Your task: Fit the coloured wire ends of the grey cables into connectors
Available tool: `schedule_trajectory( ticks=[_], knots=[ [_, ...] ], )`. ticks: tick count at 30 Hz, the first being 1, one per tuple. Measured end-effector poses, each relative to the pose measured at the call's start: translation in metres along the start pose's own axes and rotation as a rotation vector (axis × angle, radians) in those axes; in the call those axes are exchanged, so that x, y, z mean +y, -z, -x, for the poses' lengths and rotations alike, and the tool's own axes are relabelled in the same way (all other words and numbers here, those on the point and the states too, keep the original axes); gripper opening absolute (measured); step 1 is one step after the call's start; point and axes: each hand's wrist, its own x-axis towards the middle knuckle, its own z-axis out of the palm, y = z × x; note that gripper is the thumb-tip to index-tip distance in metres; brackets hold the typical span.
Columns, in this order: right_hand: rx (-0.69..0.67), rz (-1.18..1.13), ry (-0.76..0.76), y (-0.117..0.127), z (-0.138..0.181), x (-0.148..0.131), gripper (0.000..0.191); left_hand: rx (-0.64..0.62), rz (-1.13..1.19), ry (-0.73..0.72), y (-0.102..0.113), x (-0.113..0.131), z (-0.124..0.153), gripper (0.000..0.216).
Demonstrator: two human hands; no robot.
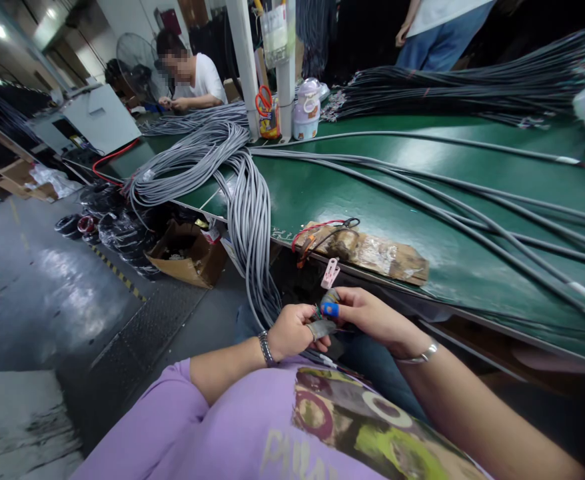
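Close in front of my body, my left hand (295, 329) and my right hand (365, 312) meet fingertip to fingertip. Both are closed in a pinch on thin coloured wires (317, 312), of which a little green shows. The fingers hide most of these wires. Grey wrapping covers fingers on both hands, and a blue band (330, 309) circles a digit of my right hand. Just beyond my hands, a pink clip (330, 273) sits at the bench edge. A thick bundle of grey cables (252, 220) drapes off the bench down beside my left hand.
A taped wooden block (382, 257) with red and black leads lies along the green bench (362, 207). Loose grey cables (447, 177) stretch rightward. Behind stand a post (245, 67), a lilac bottle (306, 110) and dark cable bundles (447, 93). A co-worker (200, 80) sits far left; cardboard box (187, 257) below.
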Motion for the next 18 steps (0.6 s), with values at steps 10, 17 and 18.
schedule_trajectory(
  ticks=[10,17,18],
  knots=[
    [0.222,-0.351,0.035,0.013,-0.007,0.016,0.036,0.15,0.305,-0.028,-0.001,0.008,0.0,0.047],
    [0.21,-0.294,0.117,-0.003,-0.016,0.007,0.049,0.069,0.428,-0.025,-0.008,0.02,-0.005,0.049],
    [0.259,-0.221,0.159,-0.006,-0.016,0.006,0.048,0.061,0.437,-0.031,-0.008,0.021,-0.006,0.048]
  ],
)
